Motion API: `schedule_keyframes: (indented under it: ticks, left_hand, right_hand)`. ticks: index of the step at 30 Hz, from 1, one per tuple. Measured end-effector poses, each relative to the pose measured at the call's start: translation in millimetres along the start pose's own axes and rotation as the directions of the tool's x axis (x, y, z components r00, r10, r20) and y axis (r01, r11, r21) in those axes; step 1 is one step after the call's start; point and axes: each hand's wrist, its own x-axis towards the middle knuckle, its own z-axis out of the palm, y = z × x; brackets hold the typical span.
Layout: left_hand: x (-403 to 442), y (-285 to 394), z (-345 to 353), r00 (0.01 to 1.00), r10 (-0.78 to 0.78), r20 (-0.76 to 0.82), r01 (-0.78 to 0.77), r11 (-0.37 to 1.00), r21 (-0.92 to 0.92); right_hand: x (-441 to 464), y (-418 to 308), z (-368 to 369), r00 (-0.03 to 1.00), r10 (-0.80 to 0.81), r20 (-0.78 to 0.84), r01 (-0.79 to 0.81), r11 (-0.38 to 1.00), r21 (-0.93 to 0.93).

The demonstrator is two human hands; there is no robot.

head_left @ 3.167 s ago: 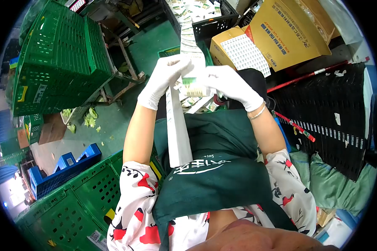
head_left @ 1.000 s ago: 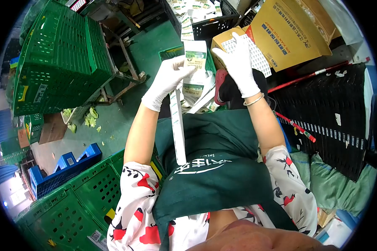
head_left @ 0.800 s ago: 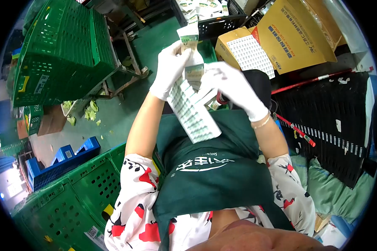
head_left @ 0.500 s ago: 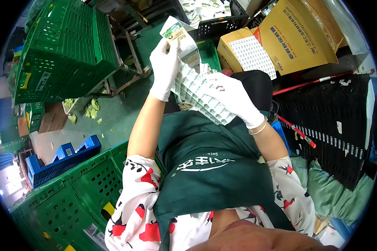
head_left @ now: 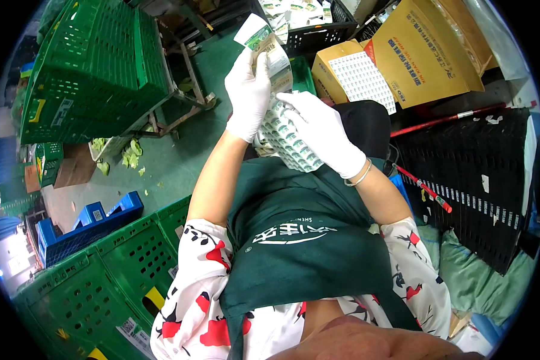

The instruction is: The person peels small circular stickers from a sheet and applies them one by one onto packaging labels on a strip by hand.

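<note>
My left hand [head_left: 249,99], in a white glove, pinches a printed paper label strip [head_left: 275,60] with green and white print, which sticks up past the fingertips. Beside it, my right hand [head_left: 325,129], also gloved, closes on the upper right part of a sheet of small green-and-white stickers [head_left: 289,144]. The sheet hangs bent above the lap, and my left palm hides part of its left edge. Both hands are close together, with the fingertips of the right near the foot of the label strip.
A cardboard box [head_left: 336,75] carries another sticker sheet [head_left: 363,78]. Behind stands a black crate [head_left: 321,37] of printed packets. Green crates [head_left: 96,66] are stacked left, more green crates [head_left: 90,300] below. A red pole [head_left: 423,186] leans by black crates [head_left: 462,174] at right.
My left hand has moved slightly right with the label strip, which has risen. My right hand has shifted up and left, and the sticker sheet is more bunched and bent.
</note>
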Motion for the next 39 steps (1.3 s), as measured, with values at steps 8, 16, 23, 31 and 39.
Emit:
schedule_keyframes:
  ticks: [8, 16, 23, 31, 39]
  left_hand:
    - [7, -15, -5, 0.994, -0.107, 0.018, 0.108, 0.992, -0.066]
    - [21, -1, -39, 0.614, -0.131, 0.778, 0.636, 0.665, -0.391]
    - [3, 16, -37, 0.514, -0.162, 0.842, 0.664, 0.698, -0.27]
    - [3, -10, -20, 0.598, -0.261, 0.757, 0.731, 0.565, -0.383]
    - [-6, -7, -10, 0.642, -0.188, 0.743, 0.552, 0.786, -0.278]
  right_hand:
    - [-19, -24, -10, 0.963, 0.218, 0.161, -0.26, 0.907, 0.33]
    - [21, 40, -67, 0.846, 0.446, 0.293, -0.53, 0.645, 0.55]
    - [37, 45, -50, 0.803, 0.263, 0.535, -0.501, 0.783, 0.368]
    - [18, 20, -60, 0.809, 0.47, 0.352, -0.58, 0.737, 0.348]
    - [30, 38, -25, 0.928, 0.364, -0.077, -0.313, 0.876, 0.367]
